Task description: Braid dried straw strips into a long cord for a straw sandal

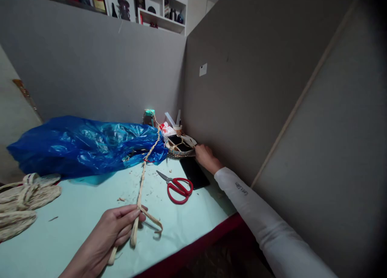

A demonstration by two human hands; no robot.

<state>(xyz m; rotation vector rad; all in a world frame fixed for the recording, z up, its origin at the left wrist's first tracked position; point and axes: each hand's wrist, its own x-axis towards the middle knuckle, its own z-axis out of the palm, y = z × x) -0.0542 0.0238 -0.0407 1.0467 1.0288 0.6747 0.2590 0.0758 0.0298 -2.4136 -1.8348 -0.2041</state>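
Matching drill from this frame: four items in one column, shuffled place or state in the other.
1. braided straw cord
2. red-handled metal scissors
3. crumpled blue plastic bag
4. round woven tray

A. at the right hand, in the corner
B. blades shut, flat on the pale green table
C. held in the left hand
D. heaped along the back wall

Pairs: 1-C, 2-B, 3-D, 4-A.

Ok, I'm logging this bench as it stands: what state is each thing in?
braided cord, pinched in left hand, stretched across table
scissors, shut, lying flat
phone, flat, screen dark
blue bag, crumpled
basket, right hand at its rim
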